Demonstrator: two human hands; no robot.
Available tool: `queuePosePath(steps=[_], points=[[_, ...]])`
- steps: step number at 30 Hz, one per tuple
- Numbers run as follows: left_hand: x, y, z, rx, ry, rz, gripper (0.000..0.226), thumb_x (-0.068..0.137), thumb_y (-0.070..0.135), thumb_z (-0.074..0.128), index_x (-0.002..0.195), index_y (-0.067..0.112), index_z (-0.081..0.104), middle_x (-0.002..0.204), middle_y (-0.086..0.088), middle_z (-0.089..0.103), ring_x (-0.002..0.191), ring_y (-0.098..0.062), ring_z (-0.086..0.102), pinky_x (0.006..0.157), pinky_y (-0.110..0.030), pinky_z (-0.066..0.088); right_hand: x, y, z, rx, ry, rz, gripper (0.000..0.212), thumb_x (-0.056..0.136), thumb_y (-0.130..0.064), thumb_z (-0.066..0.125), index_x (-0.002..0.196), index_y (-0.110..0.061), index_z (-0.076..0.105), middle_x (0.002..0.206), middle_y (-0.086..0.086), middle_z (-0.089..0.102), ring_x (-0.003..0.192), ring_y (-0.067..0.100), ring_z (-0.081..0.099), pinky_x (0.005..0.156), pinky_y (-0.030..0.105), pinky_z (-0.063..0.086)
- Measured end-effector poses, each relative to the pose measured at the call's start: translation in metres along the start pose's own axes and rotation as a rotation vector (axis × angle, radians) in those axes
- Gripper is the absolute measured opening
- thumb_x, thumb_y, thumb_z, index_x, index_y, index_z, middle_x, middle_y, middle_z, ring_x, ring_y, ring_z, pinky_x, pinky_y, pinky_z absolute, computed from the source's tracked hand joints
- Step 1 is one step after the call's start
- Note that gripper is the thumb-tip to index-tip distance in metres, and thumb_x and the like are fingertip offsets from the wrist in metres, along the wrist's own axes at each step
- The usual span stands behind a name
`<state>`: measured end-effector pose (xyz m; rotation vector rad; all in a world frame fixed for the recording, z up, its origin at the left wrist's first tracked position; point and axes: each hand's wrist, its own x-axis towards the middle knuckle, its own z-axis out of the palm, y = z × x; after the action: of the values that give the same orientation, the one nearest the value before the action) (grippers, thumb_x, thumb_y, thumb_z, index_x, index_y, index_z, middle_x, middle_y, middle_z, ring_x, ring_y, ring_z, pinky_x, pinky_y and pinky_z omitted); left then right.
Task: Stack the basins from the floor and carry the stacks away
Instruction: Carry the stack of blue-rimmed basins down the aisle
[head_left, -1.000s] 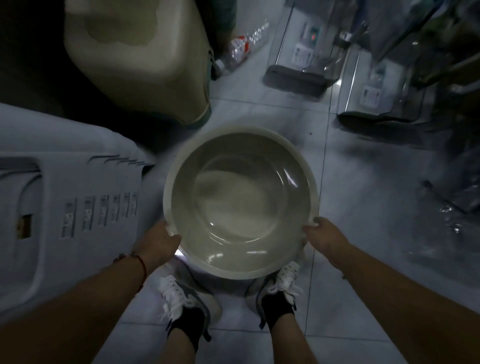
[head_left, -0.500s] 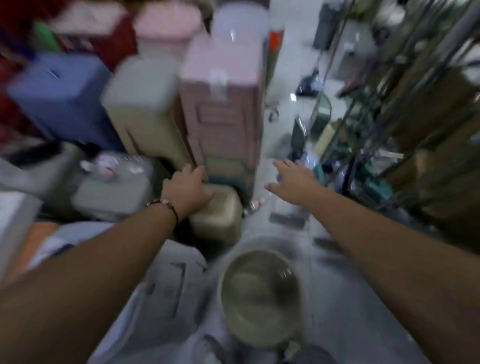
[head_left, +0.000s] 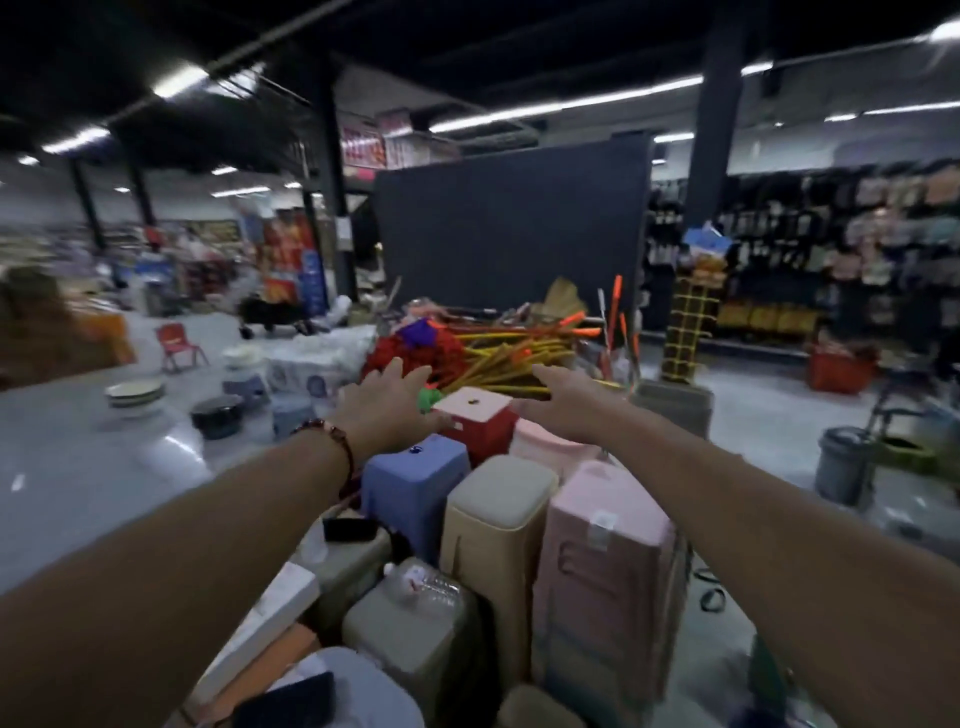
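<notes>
I'm looking up now; the basin I was holding a second ago is out of view and both hands are carrying nothing. Nearest, pink bin (head_left: 608, 551) and beige bin (head_left: 496, 525) are standing under my arms. Left hand (head_left: 384, 400) and right hand (head_left: 569, 400) are reaching forward, fingers spread apart, over the red stool (head_left: 475, 415). Farther left, stacked basins (head_left: 134, 394) are sitting on the floor (head_left: 67, 457), dark basin (head_left: 217, 410) beside them; probably those go next.
</notes>
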<state>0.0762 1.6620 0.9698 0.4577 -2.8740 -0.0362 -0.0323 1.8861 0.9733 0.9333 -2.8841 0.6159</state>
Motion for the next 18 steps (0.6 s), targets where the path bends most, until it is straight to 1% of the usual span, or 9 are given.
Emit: queuePosePath(steps=[2,4,6,7,8,10,11,14,18], points=[[-0.017,-0.01,-0.019,-0.028,-0.001,-0.063,0.096,0.074,0.084,0.04,0.154,0.034,0.023,0.164,-0.005,0.02,0.147,-0.031,0.025,0.113,-0.05,0.034,0.001,-0.028,-0.008,0.036,-0.035,-0.077,0.085,0.085,-0.07,0.053,0.154,-0.03,0.025,0.161,0.002,0.026,0.146,0.028,0.027,0.116,0.046,0.03],[-0.04,-0.019,-0.033,-0.051,0.021,-0.108,0.089,0.08,0.075,0.047,0.154,0.03,0.026,0.161,-0.005,0.027,0.146,-0.028,0.029,0.112,-0.046,0.035,0.0,-0.055,-0.01,0.059,-0.06,-0.181,0.083,0.087,-0.066,0.055,0.155,-0.027,0.026,0.16,0.003,0.03,0.143,0.027,0.034,0.114,0.042,0.033],[-0.066,-0.029,-0.04,-0.04,0.034,-0.157,0.079,0.089,0.063,0.053,0.154,0.026,0.027,0.159,-0.008,0.029,0.144,-0.028,0.032,0.113,-0.042,0.034,-0.004,-0.078,-0.006,0.1,-0.112,-0.255,0.08,0.089,-0.062,0.055,0.155,-0.025,0.026,0.157,0.003,0.035,0.134,0.027,0.046,0.108,0.041,0.041],[-0.081,-0.035,-0.043,-0.025,0.021,-0.191,0.081,0.088,0.064,0.052,0.155,0.027,0.024,0.161,-0.008,0.027,0.144,-0.028,0.032,0.114,-0.042,0.034,-0.007,-0.091,0.0,0.131,-0.136,-0.296,0.078,0.091,-0.059,0.055,0.154,-0.024,0.027,0.154,0.004,0.039,0.129,0.027,0.051,0.105,0.04,0.045],[-0.092,-0.04,-0.045,-0.019,-0.006,-0.216,0.085,0.086,0.068,0.05,0.156,0.028,0.021,0.162,-0.007,0.024,0.145,-0.029,0.031,0.114,-0.044,0.033,-0.011,-0.098,0.005,0.152,-0.148,-0.323,0.075,0.092,-0.055,0.056,0.154,-0.023,0.029,0.152,0.006,0.041,0.128,0.028,0.052,0.103,0.038,0.045],[-0.124,-0.056,-0.048,-0.006,-0.045,-0.311,0.091,0.082,0.075,0.045,0.157,0.031,0.016,0.164,-0.005,0.018,0.147,-0.028,0.027,0.116,-0.047,0.031,-0.02,-0.121,0.018,0.17,-0.197,-0.404,0.075,0.093,-0.053,0.056,0.155,-0.02,0.027,0.155,0.005,0.038,0.135,0.029,0.045,0.103,0.034,0.041],[-0.139,-0.066,-0.049,0.007,-0.051,-0.363,0.09,0.084,0.075,0.046,0.157,0.032,0.014,0.165,-0.004,0.015,0.148,-0.028,0.026,0.117,-0.047,0.03,-0.025,-0.133,0.024,0.181,-0.228,-0.438,0.076,0.094,-0.054,0.055,0.155,-0.021,0.026,0.158,0.004,0.033,0.139,0.027,0.041,0.104,0.033,0.038],[-0.185,-0.099,-0.05,0.071,-0.049,-0.5,0.087,0.086,0.074,0.047,0.157,0.034,0.013,0.165,-0.003,0.014,0.148,-0.027,0.026,0.116,-0.048,0.031,-0.041,-0.175,0.04,0.196,-0.289,-0.526,0.075,0.095,-0.054,0.053,0.156,-0.022,0.024,0.161,0.002,0.025,0.145,0.024,0.03,0.114,0.035,0.03],[-0.235,-0.152,-0.057,0.112,-0.052,-0.605,0.087,0.088,0.073,0.045,0.157,0.034,0.008,0.166,-0.003,0.011,0.15,-0.027,0.02,0.118,-0.048,0.027,-0.053,-0.231,0.067,0.171,-0.318,-0.62,0.077,0.092,-0.062,0.05,0.156,-0.028,0.024,0.163,-0.002,0.022,0.147,0.02,0.025,0.119,0.04,0.025]])
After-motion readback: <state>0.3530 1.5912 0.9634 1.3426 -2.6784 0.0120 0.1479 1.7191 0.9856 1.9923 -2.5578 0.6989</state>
